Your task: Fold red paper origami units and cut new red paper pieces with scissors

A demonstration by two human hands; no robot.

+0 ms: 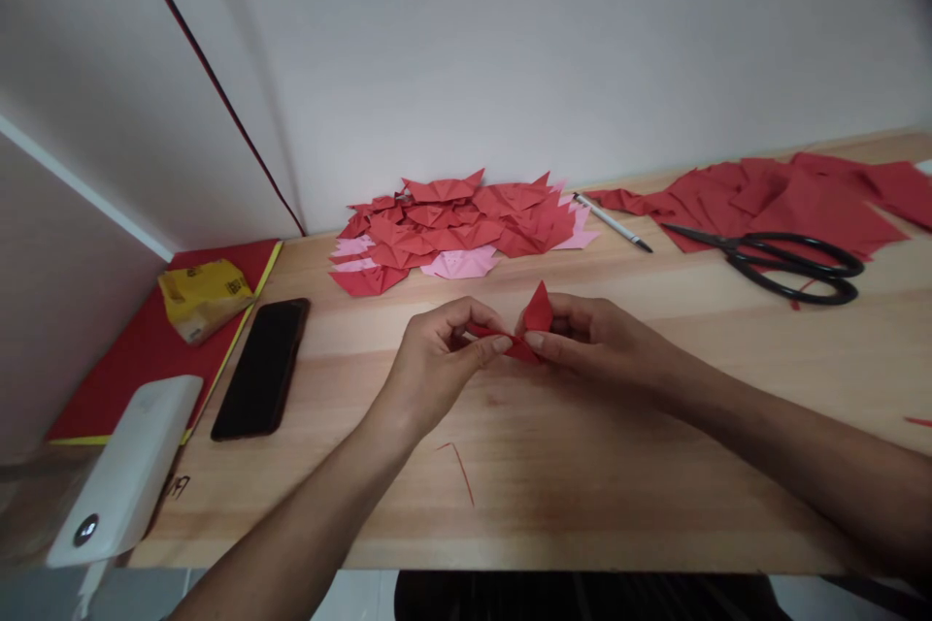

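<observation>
Both hands meet over the middle of the wooden table (582,485), pinching one small piece of folded red paper (539,309). My left hand (444,354) grips its left part between thumb and fingers. On the other side, my right hand (589,335) has its thumb pressed on the paper, and a pointed flap stands up beside the fingers. Parts of the paper are hidden by the fingertips. Behind the hands lies a pile of folded red and pink paper pieces (444,231). A thin red paper strip (464,473) rests on the table in front of the left hand.
Black-handled scissors (793,264) lie at the right by red paper sheets (786,199). A pen (613,221) lies near the wall. At the left are a black phone (262,369), a white power bank (131,466) with a cable, and a yellow packet (208,296) on a red folder (109,378).
</observation>
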